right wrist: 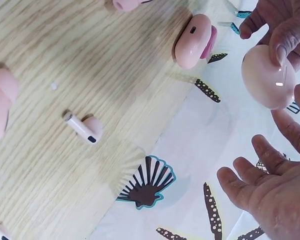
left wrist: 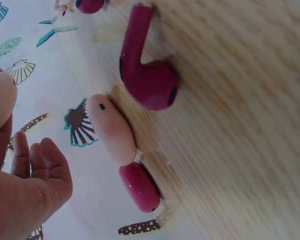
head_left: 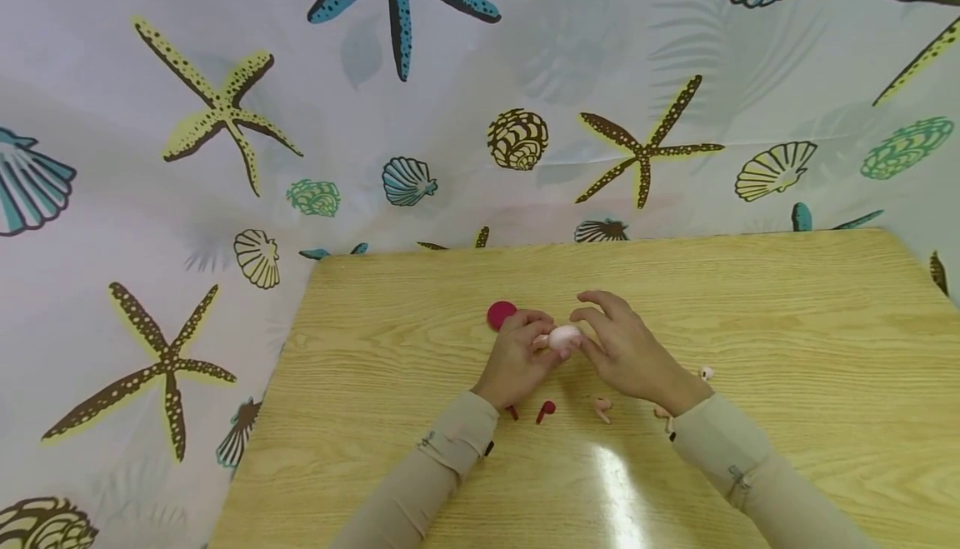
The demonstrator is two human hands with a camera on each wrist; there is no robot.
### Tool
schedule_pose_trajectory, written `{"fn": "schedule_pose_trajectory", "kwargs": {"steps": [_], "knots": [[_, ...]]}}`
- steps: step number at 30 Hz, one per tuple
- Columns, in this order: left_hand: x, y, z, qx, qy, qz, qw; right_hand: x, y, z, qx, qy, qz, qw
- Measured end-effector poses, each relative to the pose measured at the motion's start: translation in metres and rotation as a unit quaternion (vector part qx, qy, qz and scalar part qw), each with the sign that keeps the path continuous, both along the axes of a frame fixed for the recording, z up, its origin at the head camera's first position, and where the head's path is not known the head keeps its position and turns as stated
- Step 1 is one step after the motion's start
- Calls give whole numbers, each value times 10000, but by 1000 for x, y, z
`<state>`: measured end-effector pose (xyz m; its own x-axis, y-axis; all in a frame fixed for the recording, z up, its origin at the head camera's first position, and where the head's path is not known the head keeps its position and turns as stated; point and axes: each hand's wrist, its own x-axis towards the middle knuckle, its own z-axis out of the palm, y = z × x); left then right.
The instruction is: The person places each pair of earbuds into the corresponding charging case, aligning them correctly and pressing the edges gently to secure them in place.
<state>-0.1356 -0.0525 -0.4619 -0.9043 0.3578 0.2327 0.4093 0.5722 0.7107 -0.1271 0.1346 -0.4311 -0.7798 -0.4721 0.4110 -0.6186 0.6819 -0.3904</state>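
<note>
A glossy pale pink earbud case is held between both hands above the table. My left hand grips its left side, the thumb lying across its face in the right wrist view. At the other side, my right hand pinches the edge with thumb and index finger, its other fingers spread. Behind the left hand stand a second pink case and a crimson case, side by side. A crimson earbud and a pink earbud lie nearer the front.
A white earbud lies beyond the right forearm, and another pink earbud is partly hidden by it in the head view. The wooden table meets a sea-patterned cloth at its back edge.
</note>
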Motion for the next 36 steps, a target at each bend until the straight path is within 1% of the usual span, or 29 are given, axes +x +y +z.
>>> {"fn": "schedule_pose_trajectory", "kwargs": {"steps": [8, 12, 15, 22, 25, 31, 36], "knots": [[0, 0, -2, -9, 8, 26, 10000, 0, 2, -6, -153, 111, 85, 9998], [0, -1, -1, 29, -89, -18, 10000, -1, 0, -9, -246, 194, 131, 9994], [1, -1, 0, 49, -150, -45, 9999, -1, -1, -10, -287, 134, 123, 9994], [2, 0, 0, 229, -623, -128, 9977, -2, -2, -12, -255, 3, 65, 9997], [2, 0, 1, 182, -594, -112, 9980, -2, -2, -11, -273, 6, 70, 9996], [2, 1, 2, -37, -383, -126, 9992, -4, -2, -8, -175, -30, 53, 9998], [1, 2, 2, 117, -485, -108, 9987, -5, -2, -7, -186, -28, 61, 9998]]}}
